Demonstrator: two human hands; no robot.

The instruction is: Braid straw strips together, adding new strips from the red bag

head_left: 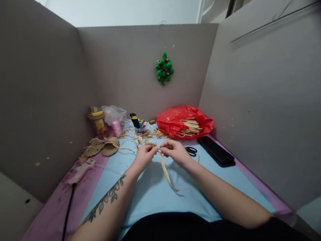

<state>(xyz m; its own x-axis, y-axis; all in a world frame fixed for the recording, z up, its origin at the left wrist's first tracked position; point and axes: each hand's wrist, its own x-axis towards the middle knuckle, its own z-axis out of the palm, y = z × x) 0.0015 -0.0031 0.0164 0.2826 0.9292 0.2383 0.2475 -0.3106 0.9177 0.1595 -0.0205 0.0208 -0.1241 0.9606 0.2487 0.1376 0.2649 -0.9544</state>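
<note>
Close together over the middle of the table, both my hands pinch a pale strip of dried plant fibre (165, 170). My left hand (146, 154) is closed on its upper end, where a thin braided or twisted piece seems to run up and left. Fingertips of my right hand (173, 149) are closed on the same strip from the other side. Its loose tail hangs down toward me and curls at the tip. Exactly how the fibre is folded between the fingers is too small to tell. Black-handled scissors (192, 151) lie just right of my right hand.
A red plastic bag (172, 121) holds dried strips at the back right, with a black case (216, 151) before it. Fibre scraps (150, 136), a pen cup (140, 129), pink thread (116, 128) and woven pieces (111, 146) lie behind. A corded glue gun (81, 171) rests left.
</note>
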